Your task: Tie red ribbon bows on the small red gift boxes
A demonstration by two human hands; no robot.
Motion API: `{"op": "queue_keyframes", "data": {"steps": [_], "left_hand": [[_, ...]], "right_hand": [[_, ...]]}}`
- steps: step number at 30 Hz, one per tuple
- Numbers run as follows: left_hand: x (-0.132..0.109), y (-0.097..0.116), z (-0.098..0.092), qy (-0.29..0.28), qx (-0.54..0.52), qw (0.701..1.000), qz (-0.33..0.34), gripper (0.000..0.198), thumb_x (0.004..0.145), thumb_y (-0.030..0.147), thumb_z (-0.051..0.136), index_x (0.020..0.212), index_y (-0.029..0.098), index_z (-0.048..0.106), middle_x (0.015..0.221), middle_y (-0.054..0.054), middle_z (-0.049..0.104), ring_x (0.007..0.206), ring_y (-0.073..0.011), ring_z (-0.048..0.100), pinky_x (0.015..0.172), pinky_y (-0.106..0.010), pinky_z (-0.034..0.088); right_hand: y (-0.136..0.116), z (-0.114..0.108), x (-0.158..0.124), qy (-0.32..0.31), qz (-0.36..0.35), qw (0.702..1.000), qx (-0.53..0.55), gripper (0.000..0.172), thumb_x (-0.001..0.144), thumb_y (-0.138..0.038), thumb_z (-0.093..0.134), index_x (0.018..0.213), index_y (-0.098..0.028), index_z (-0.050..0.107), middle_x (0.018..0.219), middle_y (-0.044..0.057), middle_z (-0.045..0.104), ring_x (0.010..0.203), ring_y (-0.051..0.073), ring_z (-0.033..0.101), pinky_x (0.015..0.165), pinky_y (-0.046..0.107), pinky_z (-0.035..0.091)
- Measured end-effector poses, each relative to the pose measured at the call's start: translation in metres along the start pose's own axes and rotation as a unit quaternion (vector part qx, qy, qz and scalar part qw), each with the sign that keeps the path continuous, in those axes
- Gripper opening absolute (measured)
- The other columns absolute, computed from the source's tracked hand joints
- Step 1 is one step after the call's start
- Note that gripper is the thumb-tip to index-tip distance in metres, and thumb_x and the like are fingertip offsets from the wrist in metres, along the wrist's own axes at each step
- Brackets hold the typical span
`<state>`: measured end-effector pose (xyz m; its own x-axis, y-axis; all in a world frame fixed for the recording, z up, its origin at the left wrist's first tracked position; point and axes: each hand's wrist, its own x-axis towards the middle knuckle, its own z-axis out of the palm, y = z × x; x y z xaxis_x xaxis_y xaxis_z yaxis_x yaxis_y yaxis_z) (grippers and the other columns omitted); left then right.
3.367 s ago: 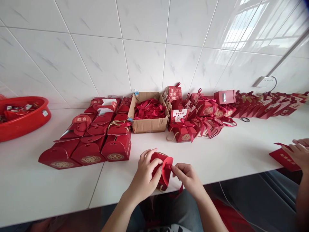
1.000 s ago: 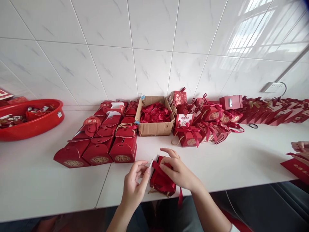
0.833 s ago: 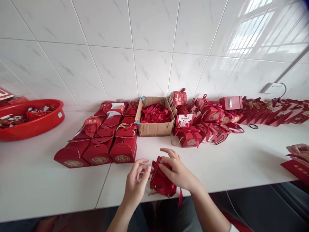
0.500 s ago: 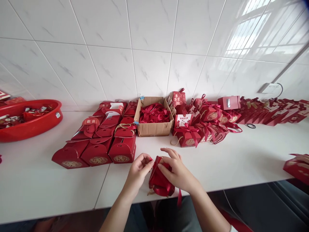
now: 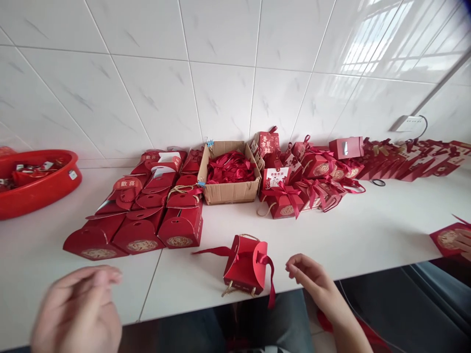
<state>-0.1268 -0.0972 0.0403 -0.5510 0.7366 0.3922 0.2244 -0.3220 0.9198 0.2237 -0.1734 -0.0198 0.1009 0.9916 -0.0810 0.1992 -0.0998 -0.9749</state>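
Note:
A small red gift box [image 5: 241, 268] stands on the white table near its front edge. Red ribbon runs through its flaps, one loose end lying to the left and the other hanging down at the right. Cord handles show at its front and back. My left hand [image 5: 79, 309] is away to the left, blurred, its fingers curled together; whether anything is between them is too smeared to tell. To the right of the box, not touching it, is my right hand [image 5: 307, 274], fingers loosely bent with nothing visible in them.
Red boxes [image 5: 142, 228] stand in rows at left. A cardboard box [image 5: 230, 193] holds red ribbons. Ribboned boxes [image 5: 287, 208] line the wall at right. A red basin [image 5: 47, 189] is at far left. Another person's hand [image 5: 464, 242] touches a box at far right.
Both my hands have let go of the red box and moved apart, the left one far to the left. The ribbon now lies spread on both sides. The view has shifted slightly.

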Motion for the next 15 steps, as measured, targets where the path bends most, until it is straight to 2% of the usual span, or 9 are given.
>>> {"op": "queue_keyframes", "data": {"steps": [1, 2, 4, 6, 8, 9, 11, 13, 15], "left_hand": [[-0.010, -0.003, 0.004, -0.038, -0.001, 0.999, -0.017, 0.017, 0.074, 0.038, 0.066, 0.078, 0.022, 0.060, 0.072, 0.002, 0.059, 0.069, -0.0144, 0.055, 0.068, -0.026, 0.044], [-0.019, -0.005, 0.011, -0.100, 0.012, 0.994, -0.043, 0.018, 0.075, 0.040, 0.066, 0.081, 0.023, 0.062, 0.078, 0.000, 0.062, 0.078, -0.0167, 0.058, 0.073, -0.027, 0.046], [-0.035, -0.012, 0.029, -0.253, 0.065, 0.963, -0.066, 0.023, 0.081, 0.042, 0.060, 0.095, 0.025, 0.064, 0.100, -0.002, 0.065, 0.099, -0.0204, 0.059, 0.089, -0.030, 0.046], [-0.045, -0.019, 0.050, -0.394, 0.095, 0.914, -0.030, 0.032, 0.087, 0.042, 0.053, 0.115, 0.028, 0.059, 0.124, -0.004, 0.060, 0.118, -0.0227, 0.053, 0.100, -0.035, 0.042], [-0.049, -0.026, 0.068, -0.476, 0.114, 0.872, 0.018, 0.038, 0.089, 0.039, 0.051, 0.126, 0.031, 0.053, 0.135, -0.004, 0.053, 0.129, -0.0232, 0.046, 0.107, -0.039, 0.037], [-0.049, -0.029, 0.075, -0.495, 0.118, 0.860, 0.039, 0.038, 0.088, 0.037, 0.051, 0.125, 0.031, 0.054, 0.136, -0.005, 0.053, 0.130, -0.0236, 0.045, 0.108, -0.040, 0.036], [-0.049, -0.033, 0.082, -0.501, 0.111, 0.856, 0.067, 0.027, 0.087, 0.035, 0.053, 0.111, 0.028, 0.063, 0.129, -0.007, 0.059, 0.124, -0.0249, 0.051, 0.105, -0.040, 0.040], [-0.046, -0.036, 0.082, -0.479, 0.096, 0.870, 0.067, 0.016, 0.086, 0.034, 0.055, 0.091, 0.024, 0.067, 0.114, -0.008, 0.066, 0.112, -0.0252, 0.059, 0.098, -0.037, 0.045], [-0.042, -0.037, 0.077, -0.434, 0.089, 0.896, 0.042, 0.015, 0.084, 0.035, 0.058, 0.080, 0.022, 0.066, 0.100, -0.007, 0.069, 0.098, -0.0242, 0.064, 0.090, -0.034, 0.048]], "right_hand": [[0.005, 0.003, -0.003, 0.004, 0.007, 1.000, 0.001, 0.026, 0.090, -0.046, 0.051, 0.092, -0.021, 0.059, 0.089, 0.004, 0.058, 0.083, 0.017, 0.055, 0.073, 0.028, 0.046], [0.010, 0.007, -0.004, 0.009, 0.011, 1.000, 0.000, 0.026, 0.089, -0.046, 0.052, 0.097, -0.022, 0.059, 0.096, 0.005, 0.060, 0.090, 0.019, 0.056, 0.076, 0.029, 0.046], [0.015, 0.018, -0.005, 0.001, 0.013, 1.000, 0.000, 0.030, 0.088, -0.045, 0.053, 0.107, -0.023, 0.057, 0.109, 0.008, 0.060, 0.102, 0.021, 0.056, 0.081, 0.031, 0.048], [0.015, 0.029, -0.003, -0.016, 0.002, 1.000, 0.004, 0.031, 0.088, -0.044, 0.055, 0.111, -0.023, 0.056, 0.115, 0.009, 0.059, 0.105, 0.022, 0.056, 0.083, 0.032, 0.048], [0.013, 0.037, 0.000, -0.028, -0.020, 0.999, 0.010, 0.029, 0.088, -0.041, 0.055, 0.109, -0.021, 0.057, 0.111, 0.009, 0.062, 0.100, 0.021, 0.059, 0.084, 0.032, 0.048], [0.011, 0.040, 0.002, -0.031, -0.029, 0.999, 0.012, 0.027, 0.088, -0.040, 0.055, 0.106, -0.020, 0.057, 0.106, 0.008, 0.064, 0.095, 0.020, 0.060, 0.083, 0.032, 0.048], [0.009, 0.041, 0.003, -0.037, -0.029, 0.999, 0.012, 0.024, 0.089, -0.040, 0.054, 0.098, -0.018, 0.060, 0.095, 0.007, 0.066, 0.086, 0.018, 0.060, 0.079, 0.031, 0.047], [0.010, 0.039, 0.004, -0.039, -0.013, 0.999, 0.014, 0.026, 0.090, -0.041, 0.053, 0.089, -0.017, 0.061, 0.086, 0.006, 0.065, 0.079, 0.017, 0.057, 0.074, 0.029, 0.046], [0.013, 0.035, 0.003, -0.038, 0.013, 0.998, 0.040, 0.030, 0.089, -0.044, 0.052, 0.083, -0.016, 0.060, 0.079, 0.004, 0.063, 0.074, 0.016, 0.055, 0.069, 0.027, 0.043]]}}
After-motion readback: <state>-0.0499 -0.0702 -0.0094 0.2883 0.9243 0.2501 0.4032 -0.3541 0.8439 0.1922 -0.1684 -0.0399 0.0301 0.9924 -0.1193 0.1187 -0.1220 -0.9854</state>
